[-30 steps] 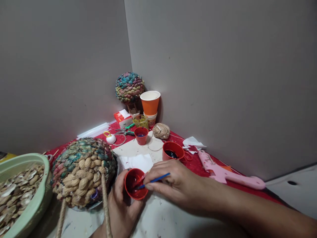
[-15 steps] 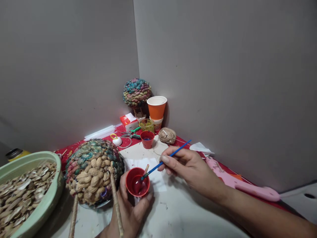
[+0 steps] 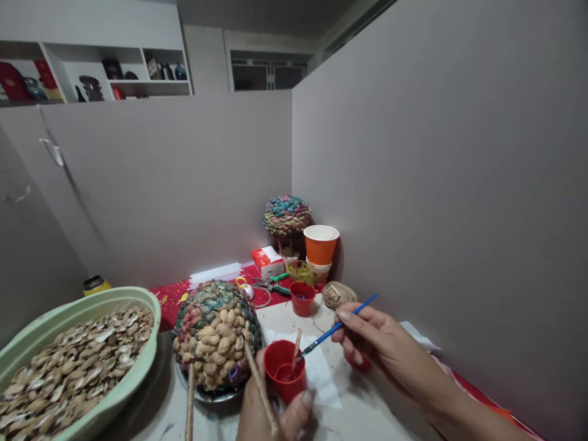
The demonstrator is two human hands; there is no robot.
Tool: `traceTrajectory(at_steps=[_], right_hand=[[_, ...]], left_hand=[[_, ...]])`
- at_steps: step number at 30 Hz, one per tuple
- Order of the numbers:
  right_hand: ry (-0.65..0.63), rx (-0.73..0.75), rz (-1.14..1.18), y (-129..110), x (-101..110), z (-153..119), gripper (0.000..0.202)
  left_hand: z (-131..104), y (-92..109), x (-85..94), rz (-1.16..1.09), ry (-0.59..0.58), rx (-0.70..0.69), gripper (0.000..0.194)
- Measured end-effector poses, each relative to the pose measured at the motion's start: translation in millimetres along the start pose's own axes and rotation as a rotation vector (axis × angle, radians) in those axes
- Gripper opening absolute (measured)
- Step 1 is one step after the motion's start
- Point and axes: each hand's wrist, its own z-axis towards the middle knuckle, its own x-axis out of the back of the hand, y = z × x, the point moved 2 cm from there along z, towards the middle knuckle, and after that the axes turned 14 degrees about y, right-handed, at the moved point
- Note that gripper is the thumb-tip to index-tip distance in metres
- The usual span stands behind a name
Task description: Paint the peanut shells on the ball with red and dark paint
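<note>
My left hand (image 3: 271,411) grips a small red cup of red paint (image 3: 285,375) low in the middle; a thin stick leans inside the cup. A blue paintbrush (image 3: 335,329) is pinched in my right hand (image 3: 381,349), and its tip dips over the cup's rim. Just left of the cup sits a dome covered in peanut shells (image 3: 215,327), partly painted in blue, green and red, on a metal plate. Two twine-wrapped sticks (image 3: 260,389) rise in front of the dome.
A green basin of shells (image 3: 68,361) fills the lower left. Against the corner of the grey partitions stand a painted shell ball (image 3: 287,215), orange cups (image 3: 320,245), another red cup (image 3: 302,297), a twine ball (image 3: 339,295), scissors (image 3: 271,285) and a small box (image 3: 267,262). White tissue (image 3: 321,380) lies under the brush.
The view has tilted up, now showing shelves over the partition. My right hand lifted off the table and drew back to the right, raising the brush handle while its tip stays at the cup.
</note>
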Motion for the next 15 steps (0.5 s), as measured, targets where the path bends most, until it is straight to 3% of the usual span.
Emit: traceTrajectory(at_steps=[4,9,15], right_hand=[[-0.066,-0.007,0.055,-12.3,-9.4,-3.3,0.047],[-0.096,0.072,0.174,-33.4,-38.9,-7.9,0.04],[-0.109,0.339,0.159,-38.0,-85.3,-1.8,0.038]], left_hand=[[0.6,-14.0,0.0,-0.01,-0.041,0.031,0.059],[-1.5,-26.5,0.7,0.001,-0.094,0.041,0.064],[0.2,-24.2,0.8,0.045,-0.076,0.022,0.061]])
